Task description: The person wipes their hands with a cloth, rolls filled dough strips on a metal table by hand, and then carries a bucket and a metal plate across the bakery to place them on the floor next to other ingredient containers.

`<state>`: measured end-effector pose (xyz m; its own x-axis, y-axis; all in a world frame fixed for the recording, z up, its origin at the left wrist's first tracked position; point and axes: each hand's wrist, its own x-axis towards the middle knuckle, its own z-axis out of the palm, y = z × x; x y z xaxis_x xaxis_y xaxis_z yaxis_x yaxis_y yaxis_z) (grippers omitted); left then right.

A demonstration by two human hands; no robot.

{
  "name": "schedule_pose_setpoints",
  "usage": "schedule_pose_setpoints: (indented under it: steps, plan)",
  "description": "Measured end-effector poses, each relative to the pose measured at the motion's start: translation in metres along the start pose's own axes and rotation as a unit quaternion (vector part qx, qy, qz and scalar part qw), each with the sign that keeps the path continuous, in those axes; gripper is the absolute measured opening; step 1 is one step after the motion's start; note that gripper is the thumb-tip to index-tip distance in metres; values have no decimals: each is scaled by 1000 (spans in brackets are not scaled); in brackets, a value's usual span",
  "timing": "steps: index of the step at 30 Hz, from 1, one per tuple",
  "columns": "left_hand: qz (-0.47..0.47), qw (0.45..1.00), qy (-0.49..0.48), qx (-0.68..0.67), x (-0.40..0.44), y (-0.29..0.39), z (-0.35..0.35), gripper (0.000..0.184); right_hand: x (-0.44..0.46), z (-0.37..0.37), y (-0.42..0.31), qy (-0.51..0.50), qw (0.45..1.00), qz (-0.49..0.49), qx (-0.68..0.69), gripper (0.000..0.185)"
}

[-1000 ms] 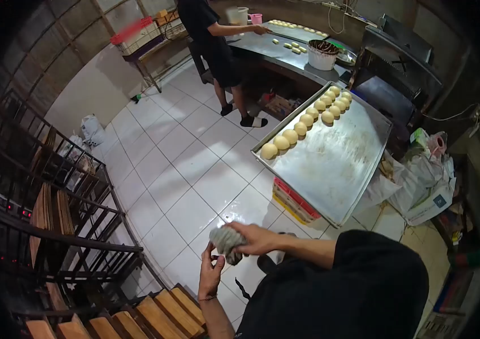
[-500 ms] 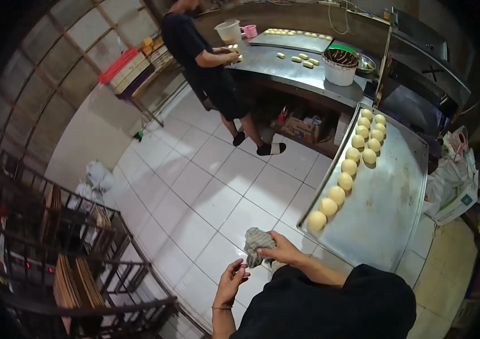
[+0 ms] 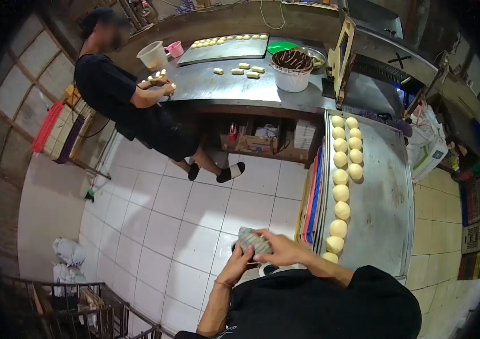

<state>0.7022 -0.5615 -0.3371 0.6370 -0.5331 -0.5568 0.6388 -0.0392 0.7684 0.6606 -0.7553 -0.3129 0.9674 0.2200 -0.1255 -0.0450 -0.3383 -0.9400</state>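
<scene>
A crumpled grey striped cloth (image 3: pixel 256 242) is bunched between my two hands, in front of my body and above the tiled floor. My right hand (image 3: pixel 281 250) grips it from the right side. Against its lower left side my left hand (image 3: pixel 236 265) is closed, with the fingers partly hidden by the cloth. To the right of my hands, a metal tray (image 3: pixel 378 209) holds two rows of round pale dough balls (image 3: pixel 340 193), with the left row longer.
Across the room a person (image 3: pixel 121 96) in dark clothes handles small dough pieces at a metal worktable (image 3: pixel 195 85). On that table stand a white bucket (image 3: pixel 292 80) with dark brown contents and a tray (image 3: pixel 226 52) of dough pieces. A dark metal rack (image 3: pixel 98 311) is at lower left.
My left hand has come up to the cloth and closed on it; before, it was apart with fingers loosely spread. The view has turned right, shifting the worktable and person leftward.
</scene>
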Motion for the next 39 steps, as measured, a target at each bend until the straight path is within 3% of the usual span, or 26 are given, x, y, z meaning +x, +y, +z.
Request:
schedule_pose_setpoints:
  steps: [1, 2, 3, 5, 7, 9, 11, 13, 19, 20, 25, 27, 28, 29, 31, 33, 34, 35, 36, 38, 39]
  plan:
    - [27, 1000, 4, -2, 14, 7, 2, 48, 14, 4, -8, -35, 999, 3, -1, 72]
    - [116, 992, 36, 25, 39, 3, -9, 41, 28, 0, -25, -56, 997, 46, -21, 75]
    - [115, 993, 31, 24, 49, 9, -22, 41, 45, 1, -20, -53, 997, 50, -22, 75]
    - [54, 991, 23, -120, 62, 48, -42, 34, 87, -4, -12, -33, 996, 1, 81, 75]
    - [35, 984, 38, -168, 80, 78, -67, 26, 123, -14, -9, -49, 990, 46, 127, 65]
    - [24, 983, 103, -152, 106, 90, -102, 24, 160, -19, 5, 15, 991, 77, 111, 58]
    - [17, 975, 79, -206, 146, 97, -146, 19, 185, -45, -3, 71, 993, 81, 48, 56]
    - [37, 983, 68, -164, 178, 127, -177, 19, 206, -71, 23, 97, 992, 74, 30, 52]
    - [64, 982, 110, -141, 254, 257, -210, 28, 230, -162, 53, 349, 901, 181, 184, 34]
    - [76, 981, 134, -121, 268, 273, -209, 28, 234, -180, 56, 391, 892, 180, 138, 31]
    - [88, 982, 134, -100, 352, 299, -200, 21, 261, -312, 121, 558, 788, 151, 212, 21]
    - [79, 978, 156, -113, 381, 305, -157, 20, 275, -381, 136, 584, 757, 115, 270, 20]
    - [114, 985, 125, -41, 399, 302, -139, 36, 282, -416, 151, 588, 752, 103, 280, 19]
    - [87, 991, 90, -47, 413, 304, -119, 53, 293, -454, 167, 592, 748, 88, 289, 19]
    - [53, 996, 49, -54, 441, 313, -75, 59, 317, -523, 188, 610, 738, 102, 270, 19]
    - [62, 998, 21, -11, 469, 326, -32, 58, 353, -593, 207, 621, 741, 95, 239, 16]
    - [56, 998, 10, 14, 473, 344, -1, 55, 377, -628, 222, 630, 748, 92, 187, 15]
    - [63, 992, 19, 104, 486, 353, 15, 51, 403, -667, 250, 611, 778, 28, 145, 16]
    - [56, 993, -3, 108, 491, 365, 35, 49, 435, -700, 275, 625, 778, 50, 40, 19]
    - [46, 993, -16, 109, 499, 374, 57, 46, 492, -740, 255, 582, 810, -5, -74, 19]
    - [40, 991, -15, 125, 506, 374, 60, 45, 517, -754, 245, 525, 840, 12, -134, 21]
